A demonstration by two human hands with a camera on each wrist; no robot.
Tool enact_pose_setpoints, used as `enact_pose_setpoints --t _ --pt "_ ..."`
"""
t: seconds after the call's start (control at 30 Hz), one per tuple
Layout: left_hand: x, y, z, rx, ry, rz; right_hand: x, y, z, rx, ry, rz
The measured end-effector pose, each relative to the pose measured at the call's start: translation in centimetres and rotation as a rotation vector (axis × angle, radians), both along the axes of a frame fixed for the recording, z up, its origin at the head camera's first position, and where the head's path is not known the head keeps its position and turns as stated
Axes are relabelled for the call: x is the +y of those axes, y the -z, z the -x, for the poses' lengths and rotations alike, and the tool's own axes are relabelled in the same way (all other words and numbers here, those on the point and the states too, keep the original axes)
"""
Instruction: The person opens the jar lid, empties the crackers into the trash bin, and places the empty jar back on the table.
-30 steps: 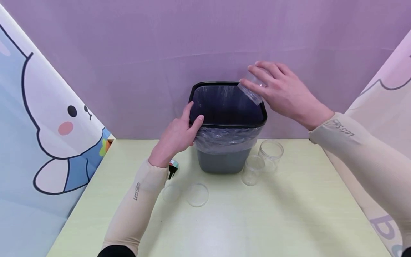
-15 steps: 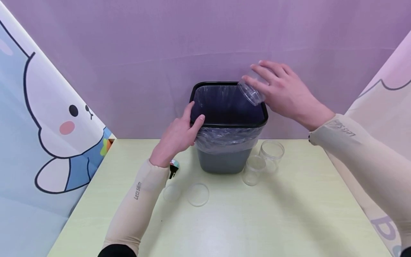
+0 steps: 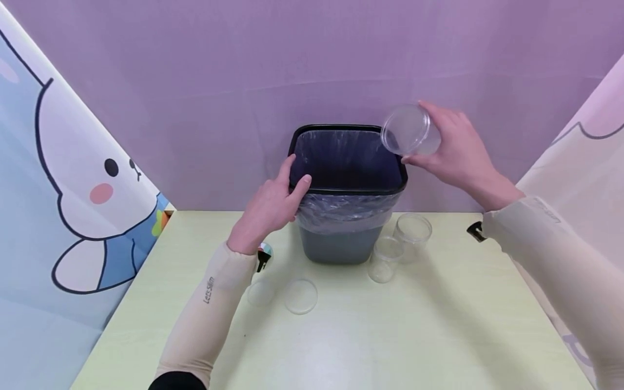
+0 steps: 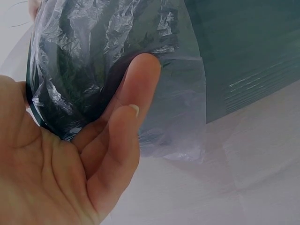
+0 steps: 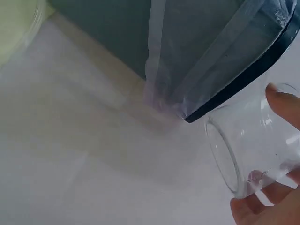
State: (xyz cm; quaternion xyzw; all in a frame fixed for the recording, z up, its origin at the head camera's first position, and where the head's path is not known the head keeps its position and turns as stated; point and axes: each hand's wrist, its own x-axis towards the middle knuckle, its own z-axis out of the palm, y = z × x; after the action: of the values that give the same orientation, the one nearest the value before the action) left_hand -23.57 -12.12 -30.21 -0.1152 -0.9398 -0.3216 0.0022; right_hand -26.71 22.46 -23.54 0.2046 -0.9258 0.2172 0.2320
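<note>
My right hand [image 3: 460, 149] grips a clear plastic jar [image 3: 409, 132] above the right edge of the grey trash bin [image 3: 336, 246]. The jar is tipped on its side, its open mouth facing me and to the left, and nothing shows inside it. In the right wrist view, thumb and fingers wrap the jar [image 5: 262, 140] close to the bin's black rim [image 5: 234, 89]. My left hand [image 3: 270, 203] holds the bin's left rim, over the clear bag liner [image 3: 346, 208]. In the left wrist view, bent fingers [image 4: 122, 126] lie against the liner's outside.
Two more clear jars, a smaller one [image 3: 385, 262] and a wider one [image 3: 413, 230], stand right of the bin. Two clear round lids [image 3: 300, 297] lie on the table [image 3: 390, 336] in front. A small round colourful thing [image 3: 265, 248] is partly hidden by the left wrist.
My right hand has turned the jar from mouth-down over the bin to mouth toward me, and shifted it slightly right. The left hand stays on the rim.
</note>
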Motion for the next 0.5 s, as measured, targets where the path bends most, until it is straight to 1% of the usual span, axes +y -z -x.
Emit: enact_pose_setpoints --t 0.13,0.27,0.37,0.5 --pt "0.1 0.0 -0.1 -0.001 -0.002 0.003 0.8 0.8 -0.4 -0.096 0.047 0.155" --pt "0.1 0.0 -0.1 0.003 0.000 -0.004 1.7 1.7 -1.3 -0.180 0.086 0.286" --pt "0.0 0.0 -0.1 0.005 -0.001 -0.008 2.5 2.5 -2.0 -0.213 0.095 0.358" --pt "0.0 0.0 -0.2 -0.001 -0.001 -0.014 3.7 3.8 -2.9 -0.230 0.113 0.425"
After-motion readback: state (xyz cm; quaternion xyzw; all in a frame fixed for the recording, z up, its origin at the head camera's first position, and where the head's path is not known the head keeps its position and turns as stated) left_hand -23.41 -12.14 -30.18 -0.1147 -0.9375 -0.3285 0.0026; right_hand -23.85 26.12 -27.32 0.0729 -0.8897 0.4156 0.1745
